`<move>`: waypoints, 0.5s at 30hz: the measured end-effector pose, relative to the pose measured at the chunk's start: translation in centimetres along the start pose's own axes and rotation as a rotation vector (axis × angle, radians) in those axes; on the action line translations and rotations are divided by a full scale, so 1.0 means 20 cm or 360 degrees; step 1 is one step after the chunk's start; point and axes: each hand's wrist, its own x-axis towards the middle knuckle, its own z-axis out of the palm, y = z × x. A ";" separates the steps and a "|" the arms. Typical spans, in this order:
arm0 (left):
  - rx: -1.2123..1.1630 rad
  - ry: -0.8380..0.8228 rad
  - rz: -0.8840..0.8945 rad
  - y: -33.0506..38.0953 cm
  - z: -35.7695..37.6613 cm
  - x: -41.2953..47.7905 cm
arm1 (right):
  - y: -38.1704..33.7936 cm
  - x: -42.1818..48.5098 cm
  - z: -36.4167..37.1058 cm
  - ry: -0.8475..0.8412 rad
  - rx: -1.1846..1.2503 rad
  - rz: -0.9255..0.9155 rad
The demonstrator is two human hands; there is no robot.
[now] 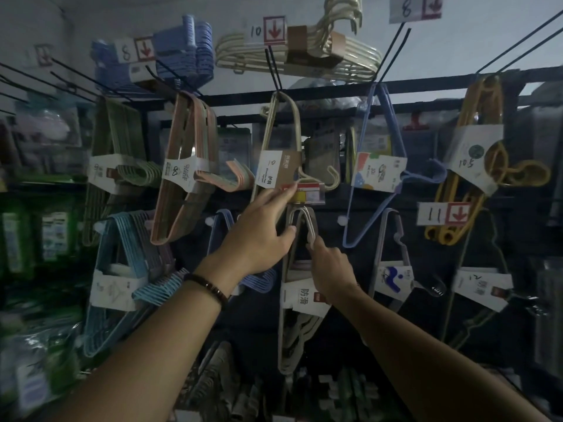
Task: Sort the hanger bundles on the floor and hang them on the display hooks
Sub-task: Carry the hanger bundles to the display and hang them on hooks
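Head view, single frame. Both arms are reaching up to the display wall at frame centre.

The right hand [329, 263] is pinching the top bend of the white hanger bundle [301, 295], with its fingertips closed on the wire just right of centre. The bundle is hanging vertically in the lower centre of the frame. Its top loop is sitting directly beneath the red-and-yellow price strip [304, 193], and its paper label is lying beside the right wrist. Cannot tell whether the loop is resting on a hook, because the strip and the hands are covering that spot.

The left hand [259, 236] is lying open, fingers stretched up and to the right. Its index fingertip is touching the left end of the price strip, and its thumb is touching the left side of the bundle's top loop. A dark beaded bracelet [207, 287] is sitting on the left wrist.

Other bundles are hanging around it:
- beige bundle [275, 169] directly above, upper centre
- pink bundle [182, 172] left of centre
- blue wire bundle [377, 175] right of centre
- yellow bundle [470, 159] far right
- light-blue bundle [118, 269] lower left

A card marked 10 [268, 32] is standing at top centre, and a card marked 11 [441, 213] at mid right.
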 end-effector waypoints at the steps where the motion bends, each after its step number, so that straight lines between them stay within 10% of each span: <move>1: -0.0002 0.0003 -0.0004 0.00 0.00 0.00 | 0.01 0.00 0.00 0.0008 -0.0014 -0.0015; 15: -0.0001 0.0028 -0.0002 -0.02 0.03 0.02 | 0.04 -0.04 -0.01 -0.0009 -0.0051 -0.0051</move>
